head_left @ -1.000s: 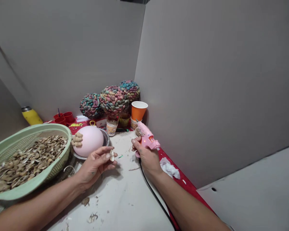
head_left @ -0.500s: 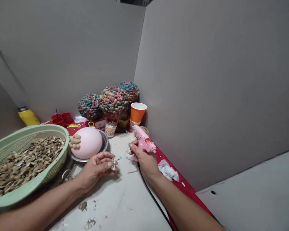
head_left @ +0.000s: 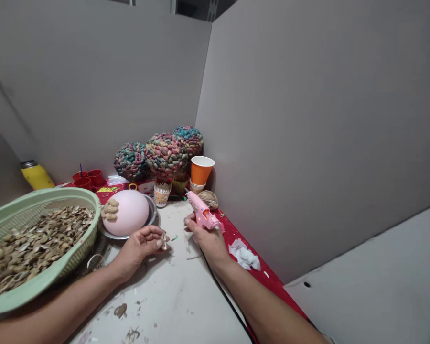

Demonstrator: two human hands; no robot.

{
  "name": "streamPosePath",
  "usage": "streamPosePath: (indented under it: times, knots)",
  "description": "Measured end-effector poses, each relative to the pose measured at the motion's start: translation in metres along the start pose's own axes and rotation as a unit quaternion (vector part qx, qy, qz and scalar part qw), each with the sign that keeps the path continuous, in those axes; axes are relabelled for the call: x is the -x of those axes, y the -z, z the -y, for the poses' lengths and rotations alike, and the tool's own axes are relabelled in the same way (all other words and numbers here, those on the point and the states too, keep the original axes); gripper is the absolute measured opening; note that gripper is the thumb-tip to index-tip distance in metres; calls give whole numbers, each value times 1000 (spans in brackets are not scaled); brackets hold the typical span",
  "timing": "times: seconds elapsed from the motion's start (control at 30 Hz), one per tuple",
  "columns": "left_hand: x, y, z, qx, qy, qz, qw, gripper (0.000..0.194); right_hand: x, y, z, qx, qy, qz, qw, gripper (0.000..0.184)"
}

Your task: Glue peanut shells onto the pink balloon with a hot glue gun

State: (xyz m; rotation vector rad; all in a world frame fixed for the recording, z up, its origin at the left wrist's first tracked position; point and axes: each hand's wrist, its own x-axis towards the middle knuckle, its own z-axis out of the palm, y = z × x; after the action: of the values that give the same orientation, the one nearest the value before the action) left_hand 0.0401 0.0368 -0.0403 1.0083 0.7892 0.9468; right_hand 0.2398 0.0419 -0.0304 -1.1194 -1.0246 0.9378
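Between the thumb and fingers of my left hand (head_left: 143, 248) is a peanut shell (head_left: 164, 241), held above the white tabletop (head_left: 172, 296). My right hand (head_left: 209, 241) grips a pink glue gun (head_left: 203, 211), its nozzle pointing up and away to the left. A black cord runs down from it along my forearm. Beyond my left hand, a pale pink balloon (head_left: 131, 212) rests in a metal bowl (head_left: 153, 210). Several peanut shells (head_left: 110, 209) are stuck to the balloon's left side.
A green basket (head_left: 62, 267) of peanut shells stands at left. Behind are shell-covered balls (head_left: 166, 154), an orange paper cup (head_left: 201, 170), red cups (head_left: 96, 177), a yellow bottle (head_left: 38, 177) and a twine roll (head_left: 209, 199). Crumpled tissue (head_left: 244, 254) lies at right; grey panels enclose the table.
The view has shifted slightly. Both hands keep their holds on the peanut shell and the glue gun, and the gun's nozzle now leans a little more to the left.
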Motion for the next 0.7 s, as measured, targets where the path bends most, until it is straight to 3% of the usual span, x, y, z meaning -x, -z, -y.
streamPosePath:
  times: [0.3,0.57,0.7]
  knots:
    - [5,-2,4,1,13,49,999,31,-13,-7,21,63,10,23,998,37]
    - [6,-3,9,24,14,57,998,35,-10,-2,2,142,66,89,984,46]
    - [6,-4,4,34,-3,27,999,32,-1,2,2,145,55,129,979,54]
